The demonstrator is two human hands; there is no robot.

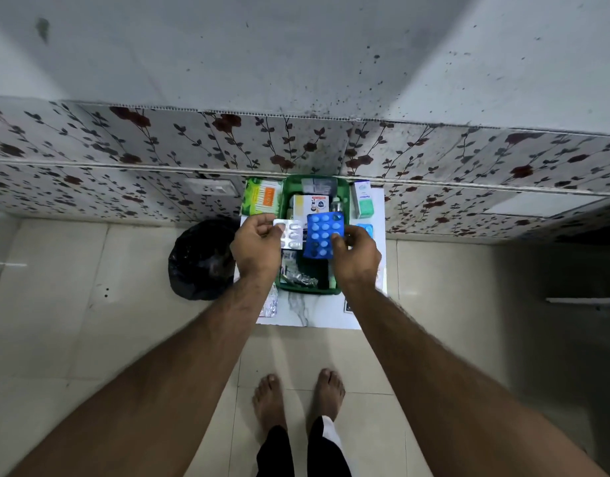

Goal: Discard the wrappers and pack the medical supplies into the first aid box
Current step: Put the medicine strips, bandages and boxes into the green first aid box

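Both hands are up over the green first aid box, which sits on a small white marble-look desk against the floral wall. Left hand pinches a silver blister strip by its edge, and right hand grips a blue blister pack of round pills, thumb on its face. Inside the box there's a white-and-yellow carton plus some foil bits. A green-and-orange box is just left of it, a teal carton just right, and a black bin bag sits on the floor to the left.
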